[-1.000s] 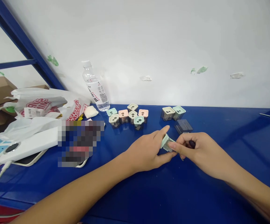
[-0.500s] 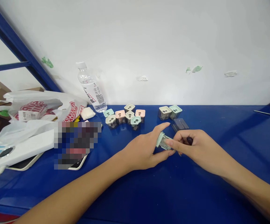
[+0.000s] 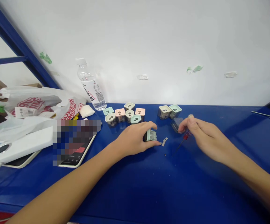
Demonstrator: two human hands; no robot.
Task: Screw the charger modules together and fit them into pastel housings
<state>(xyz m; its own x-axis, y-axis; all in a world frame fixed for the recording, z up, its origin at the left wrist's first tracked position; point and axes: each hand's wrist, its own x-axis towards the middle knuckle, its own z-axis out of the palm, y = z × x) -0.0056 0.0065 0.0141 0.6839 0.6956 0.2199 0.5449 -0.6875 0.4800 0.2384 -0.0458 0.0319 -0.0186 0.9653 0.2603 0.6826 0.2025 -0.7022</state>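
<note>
My left hand [image 3: 135, 138] is curled over a small green and grey sharpener body [image 3: 151, 135] and presses it on the blue table [image 3: 149, 186]. A small grey blade piece [image 3: 164, 141] and a tiny screw lie loose just to its right. My right hand [image 3: 203, 137] is apart from the left and pinches a small screwdriver [image 3: 184, 139] with a red handle, tip down on the table. Behind the right hand sits a dark clear plastic case [image 3: 176, 123].
Several pastel sharpeners [image 3: 125, 115] cluster behind my left hand, and two more [image 3: 169, 111] stand to the right. A water bottle [image 3: 90, 85] leans on the white wall. Plastic bags [image 3: 32, 107], a white device, a blurred phone and boxes fill the left. A thin tool [image 3: 267, 115] lies far right.
My hands have separated. The left hand has set the sharpener body down and covers it. The right hand has drawn back to the right with the screwdriver; a blade piece now lies loose.
</note>
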